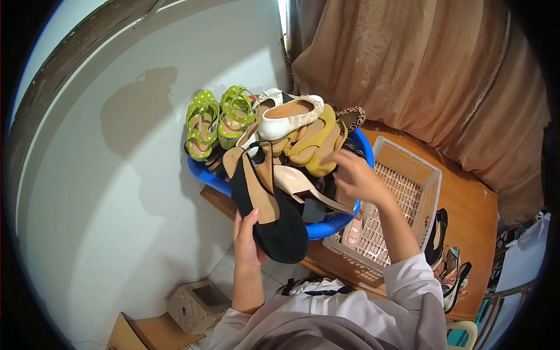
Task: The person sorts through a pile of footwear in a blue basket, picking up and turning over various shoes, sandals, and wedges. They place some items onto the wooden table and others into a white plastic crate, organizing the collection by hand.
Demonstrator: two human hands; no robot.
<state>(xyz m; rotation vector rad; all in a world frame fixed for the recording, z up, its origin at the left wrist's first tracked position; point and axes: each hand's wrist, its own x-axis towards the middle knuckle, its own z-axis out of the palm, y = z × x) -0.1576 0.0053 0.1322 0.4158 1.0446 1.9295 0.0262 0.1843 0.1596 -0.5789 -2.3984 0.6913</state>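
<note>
My left hand [249,236] grips a black flat shoe [287,233] by its side, the tan insole facing up, in front of a blue basin [332,226] heaped with shoes. My right hand [357,178] hovers over the basin's right side with its fingers apart and a little bent, close to a yellow shoe [324,156]. A beige block-heeled sandal [294,179] lies below that hand. White flats [291,119] rest on top of the heap. Green polka-dot sandals [202,125] stand at its left edge.
Right of the basin stands a pale plastic crate [429,189] with a pink shoe [353,230] inside, on a wooden table [469,227]. Black and patterned sandals [450,268] lie at the table's right. A brown curtain [420,70] hangs behind. Cardboard [157,331] is on the floor.
</note>
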